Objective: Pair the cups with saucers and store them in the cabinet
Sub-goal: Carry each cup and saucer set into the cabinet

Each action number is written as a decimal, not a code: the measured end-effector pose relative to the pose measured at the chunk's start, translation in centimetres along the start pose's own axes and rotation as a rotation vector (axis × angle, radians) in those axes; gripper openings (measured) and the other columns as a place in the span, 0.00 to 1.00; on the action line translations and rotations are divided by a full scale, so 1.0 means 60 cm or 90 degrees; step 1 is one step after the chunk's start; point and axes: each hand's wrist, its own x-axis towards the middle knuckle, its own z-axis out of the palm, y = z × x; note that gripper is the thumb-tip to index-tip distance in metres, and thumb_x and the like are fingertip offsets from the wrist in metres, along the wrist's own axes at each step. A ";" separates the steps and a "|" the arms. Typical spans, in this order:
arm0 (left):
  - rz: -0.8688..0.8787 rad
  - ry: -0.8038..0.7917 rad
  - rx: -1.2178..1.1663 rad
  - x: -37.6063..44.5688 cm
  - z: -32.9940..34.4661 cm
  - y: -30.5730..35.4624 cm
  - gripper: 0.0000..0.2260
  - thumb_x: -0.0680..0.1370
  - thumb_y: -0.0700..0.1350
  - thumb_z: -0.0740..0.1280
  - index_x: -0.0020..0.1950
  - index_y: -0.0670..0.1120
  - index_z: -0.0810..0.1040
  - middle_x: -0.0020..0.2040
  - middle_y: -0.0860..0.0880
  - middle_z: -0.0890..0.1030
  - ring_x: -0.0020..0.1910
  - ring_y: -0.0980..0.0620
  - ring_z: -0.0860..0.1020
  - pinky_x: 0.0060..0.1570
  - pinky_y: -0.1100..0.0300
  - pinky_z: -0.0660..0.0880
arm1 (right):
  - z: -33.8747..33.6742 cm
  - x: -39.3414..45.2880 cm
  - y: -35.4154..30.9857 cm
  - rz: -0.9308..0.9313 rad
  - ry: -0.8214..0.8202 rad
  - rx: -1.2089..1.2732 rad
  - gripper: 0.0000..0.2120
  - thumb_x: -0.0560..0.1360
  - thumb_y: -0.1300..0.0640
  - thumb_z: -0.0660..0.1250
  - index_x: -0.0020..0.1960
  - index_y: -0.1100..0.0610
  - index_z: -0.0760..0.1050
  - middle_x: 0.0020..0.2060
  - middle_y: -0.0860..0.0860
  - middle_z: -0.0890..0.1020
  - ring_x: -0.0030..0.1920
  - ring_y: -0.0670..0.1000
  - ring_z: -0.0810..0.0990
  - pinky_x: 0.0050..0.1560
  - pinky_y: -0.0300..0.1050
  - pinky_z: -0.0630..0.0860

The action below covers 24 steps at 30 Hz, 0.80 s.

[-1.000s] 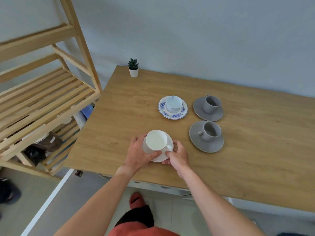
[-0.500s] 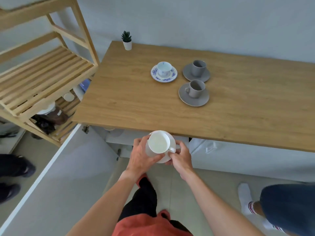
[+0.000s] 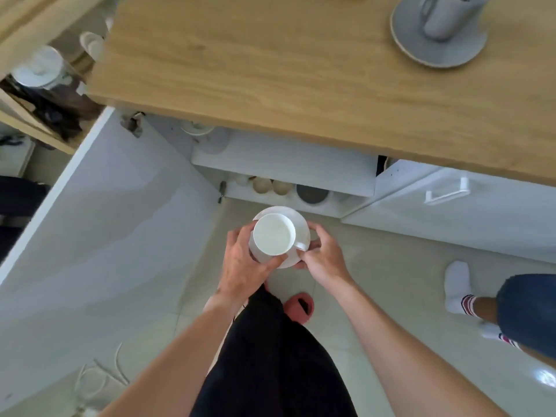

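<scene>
White cup [image 3: 273,234] sits on its saucer [image 3: 301,227], and we've got both gripped: left hand [image 3: 244,266] wrapped round the cup's side, right hand [image 3: 323,260] pinching the saucer rim by the handle. We hold the pair over the floor before the open cabinet [image 3: 282,167], below the counter [image 3: 270,70], where a grey cup [image 3: 445,16] stands.

A white cup [image 3: 273,238] stands upright and empty on a white saucer [image 3: 301,233] at the frame's centre, below the cabinet [image 3: 288,170] opening. At upper right, a grey cup [image 3: 445,16] sits on its grey saucer [image 3: 436,46].
</scene>
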 end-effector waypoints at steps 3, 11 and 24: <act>-0.016 0.020 0.002 0.068 0.041 -0.060 0.37 0.60 0.61 0.78 0.66 0.56 0.69 0.57 0.59 0.66 0.53 0.49 0.78 0.55 0.50 0.78 | 0.024 0.086 0.027 -0.021 -0.007 -0.033 0.29 0.71 0.69 0.68 0.66 0.46 0.72 0.50 0.49 0.81 0.48 0.50 0.84 0.40 0.36 0.82; 0.046 0.057 0.023 0.280 0.122 -0.131 0.39 0.62 0.54 0.79 0.70 0.51 0.68 0.65 0.49 0.69 0.61 0.54 0.69 0.63 0.57 0.72 | 0.055 0.307 0.032 -0.143 -0.006 -0.185 0.27 0.64 0.65 0.77 0.60 0.55 0.76 0.45 0.48 0.82 0.42 0.46 0.79 0.32 0.31 0.74; 0.107 -0.049 0.099 0.487 0.124 -0.113 0.39 0.62 0.53 0.81 0.69 0.52 0.68 0.62 0.49 0.73 0.62 0.50 0.71 0.57 0.61 0.68 | 0.047 0.492 -0.010 -0.194 0.063 -0.396 0.33 0.61 0.55 0.82 0.62 0.59 0.73 0.58 0.55 0.81 0.57 0.56 0.79 0.49 0.42 0.72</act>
